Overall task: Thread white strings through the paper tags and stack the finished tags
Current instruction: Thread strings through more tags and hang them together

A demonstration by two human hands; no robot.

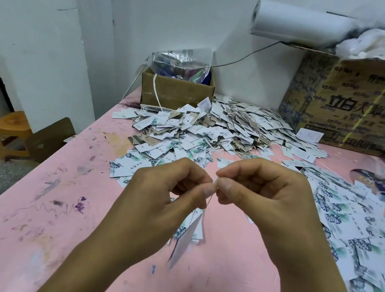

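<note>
Both hands are up at frame centre, fingertips meeting. The left hand [164,197] and the right hand [265,195] each pinch the white string [210,198] btw. thumb and forefinger, the other fingers curled in. Under the pinch the string drops to a paper tag [183,245] that hangs below, blurred, just above the table.

Looks like the loop is being knotted or pulled snug, tho the exact bit is too small to tell. To do it well, I'd say: keep both pinches close to the knot, pull evenly so the thin string doesn't slip out or tear the tag's hole, and let the tag hang free so it won't twist the loop. Then lay it flat w/ the others.

The big tag pile [212,129] fills upper centre, strings tangled in it. More leaf-print tags [356,236] spread down the right edge.

The surface is a pink table [60,202], scribbled and stained on its left half. A small cardboard box [176,91] w/ a plastic bag [181,63] in it sits at top centre. A big printed carton [359,105] is upper right, w/ a white roll [301,23] on top. White walls behind. An orange stool [11,130] stands on the floor at mid left.
</note>
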